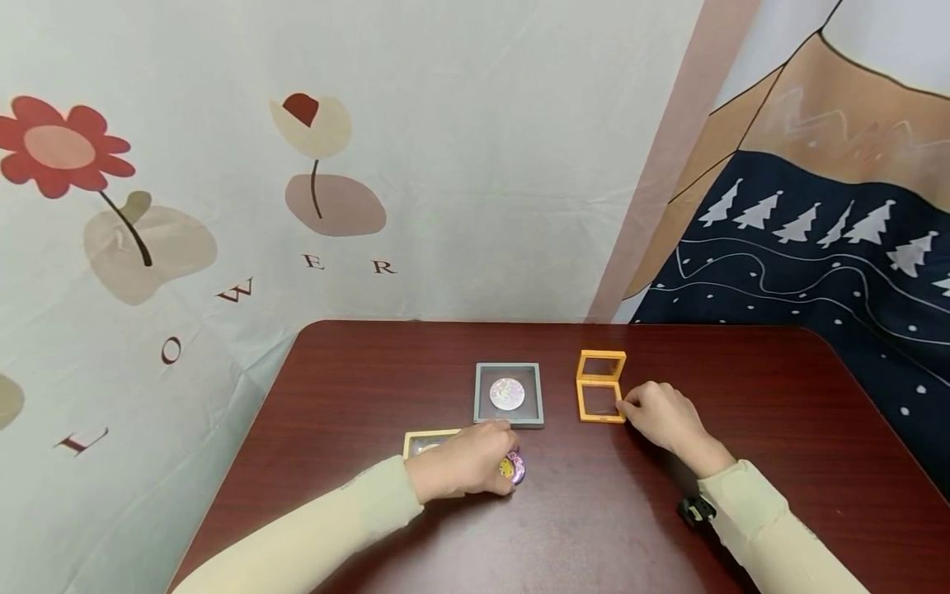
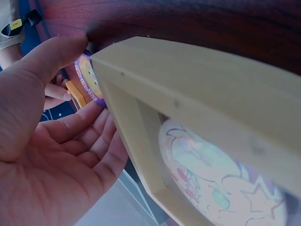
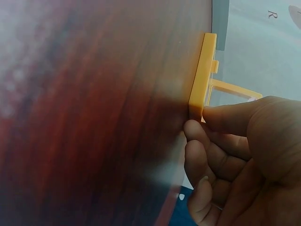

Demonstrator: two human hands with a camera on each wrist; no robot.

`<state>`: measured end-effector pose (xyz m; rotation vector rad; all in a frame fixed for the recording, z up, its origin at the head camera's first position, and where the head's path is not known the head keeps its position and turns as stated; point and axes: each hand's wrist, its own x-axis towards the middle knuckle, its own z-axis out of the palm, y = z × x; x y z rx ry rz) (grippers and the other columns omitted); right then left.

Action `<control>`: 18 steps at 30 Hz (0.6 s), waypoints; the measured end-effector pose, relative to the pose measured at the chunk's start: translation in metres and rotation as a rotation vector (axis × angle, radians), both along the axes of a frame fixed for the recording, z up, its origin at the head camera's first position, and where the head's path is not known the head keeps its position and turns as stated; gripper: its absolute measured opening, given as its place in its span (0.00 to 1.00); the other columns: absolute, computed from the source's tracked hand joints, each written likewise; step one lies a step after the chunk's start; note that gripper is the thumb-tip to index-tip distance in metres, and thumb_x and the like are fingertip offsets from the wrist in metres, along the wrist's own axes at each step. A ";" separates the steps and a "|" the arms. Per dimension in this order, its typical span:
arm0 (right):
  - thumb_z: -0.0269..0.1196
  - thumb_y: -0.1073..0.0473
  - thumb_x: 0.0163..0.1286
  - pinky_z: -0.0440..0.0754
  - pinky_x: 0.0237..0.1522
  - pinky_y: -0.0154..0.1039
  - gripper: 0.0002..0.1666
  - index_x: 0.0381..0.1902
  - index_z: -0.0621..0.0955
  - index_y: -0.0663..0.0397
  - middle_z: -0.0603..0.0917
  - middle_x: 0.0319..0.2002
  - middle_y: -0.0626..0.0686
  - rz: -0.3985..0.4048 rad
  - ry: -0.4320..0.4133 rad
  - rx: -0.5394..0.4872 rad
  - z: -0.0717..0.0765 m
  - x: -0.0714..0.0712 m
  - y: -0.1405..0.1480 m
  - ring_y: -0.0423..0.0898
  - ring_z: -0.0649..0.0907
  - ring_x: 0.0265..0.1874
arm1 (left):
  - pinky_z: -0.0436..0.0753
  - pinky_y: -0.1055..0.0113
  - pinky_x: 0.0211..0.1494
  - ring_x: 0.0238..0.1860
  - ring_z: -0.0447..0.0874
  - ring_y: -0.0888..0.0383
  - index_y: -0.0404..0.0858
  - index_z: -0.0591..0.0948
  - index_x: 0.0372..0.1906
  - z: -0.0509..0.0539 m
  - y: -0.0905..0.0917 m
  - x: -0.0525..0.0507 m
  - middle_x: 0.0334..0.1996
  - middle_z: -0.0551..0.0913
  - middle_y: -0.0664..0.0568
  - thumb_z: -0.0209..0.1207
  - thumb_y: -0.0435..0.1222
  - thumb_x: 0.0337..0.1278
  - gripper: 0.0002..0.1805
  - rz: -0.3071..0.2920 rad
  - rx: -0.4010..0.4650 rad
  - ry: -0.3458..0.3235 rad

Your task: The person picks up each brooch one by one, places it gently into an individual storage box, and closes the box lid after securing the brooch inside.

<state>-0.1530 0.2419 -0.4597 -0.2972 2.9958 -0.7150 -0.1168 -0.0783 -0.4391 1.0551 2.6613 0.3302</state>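
My left hand (image 1: 469, 459) pinches a round purple badge with a yellow character (image 1: 513, 468) between thumb and index finger. Beside that hand, partly covered by it, lies a cream-rimmed display frame (image 2: 188, 63); a round badge (image 2: 221, 176) with a line drawing shows inside it. Farther right, the thumb and index finger of my right hand (image 1: 666, 418) hold the near right edge of a small orange display frame (image 1: 601, 383). This frame stands open at its hinge, one half flat on the table and the other raised, with no badge visible in it.
Behind my left hand lies a grey display frame (image 1: 478, 396) with a shiny round badge (image 1: 507, 393) in it. The dark red table (image 1: 356, 371) meets a printed cloth (image 1: 475, 165) at its back edge. A black device (image 1: 696, 511) sits at my right wrist.
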 end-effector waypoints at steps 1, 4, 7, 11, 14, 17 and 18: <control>0.68 0.60 0.73 0.70 0.23 0.40 0.16 0.22 0.87 0.49 0.77 0.17 0.44 -0.001 -0.001 -0.002 0.000 0.001 0.000 0.43 0.73 0.19 | 0.77 0.74 0.38 0.33 0.73 0.66 0.41 0.84 0.38 0.000 0.000 0.000 0.32 0.76 0.60 0.79 0.41 0.45 0.17 0.001 0.009 -0.003; 0.68 0.59 0.73 0.68 0.22 0.40 0.18 0.20 0.85 0.48 0.75 0.15 0.43 0.002 0.000 -0.007 -0.001 0.004 0.001 0.43 0.71 0.17 | 0.76 0.75 0.36 0.32 0.73 0.66 0.40 0.83 0.38 0.000 0.001 0.000 0.31 0.76 0.61 0.78 0.40 0.46 0.17 0.005 0.039 -0.002; 0.67 0.59 0.74 0.66 0.22 0.40 0.19 0.19 0.83 0.46 0.73 0.14 0.43 0.005 0.002 -0.006 -0.001 0.007 0.001 0.42 0.69 0.16 | 0.75 0.75 0.35 0.31 0.73 0.66 0.39 0.82 0.39 -0.001 0.002 0.000 0.31 0.76 0.60 0.77 0.39 0.46 0.17 -0.001 0.075 0.019; 0.67 0.59 0.73 0.68 0.23 0.40 0.17 0.21 0.85 0.47 0.75 0.16 0.42 0.004 0.003 0.004 -0.001 0.011 0.001 0.42 0.70 0.17 | 0.76 0.75 0.36 0.32 0.74 0.65 0.37 0.82 0.42 0.001 0.006 -0.001 0.33 0.79 0.58 0.76 0.41 0.47 0.20 -0.005 0.115 0.066; 0.68 0.59 0.73 0.70 0.25 0.40 0.15 0.23 0.87 0.48 0.79 0.18 0.42 -0.003 0.002 0.008 -0.001 0.014 0.000 0.42 0.72 0.18 | 0.77 0.74 0.35 0.33 0.74 0.65 0.37 0.83 0.44 0.004 0.008 -0.002 0.35 0.80 0.57 0.76 0.43 0.49 0.21 0.010 0.145 0.078; 0.68 0.59 0.73 0.72 0.24 0.41 0.15 0.23 0.87 0.48 0.79 0.18 0.42 -0.001 0.001 0.009 0.001 0.017 -0.001 0.41 0.73 0.18 | 0.76 0.75 0.35 0.33 0.74 0.66 0.37 0.83 0.47 0.007 0.011 -0.002 0.35 0.78 0.59 0.75 0.44 0.51 0.22 0.031 0.180 0.081; 0.68 0.59 0.73 0.71 0.24 0.40 0.15 0.23 0.87 0.47 0.79 0.18 0.42 -0.004 0.000 0.010 0.001 0.018 -0.001 0.41 0.73 0.18 | 0.76 0.76 0.35 0.33 0.74 0.66 0.37 0.83 0.48 0.008 0.012 -0.002 0.35 0.77 0.59 0.75 0.44 0.51 0.22 0.039 0.194 0.080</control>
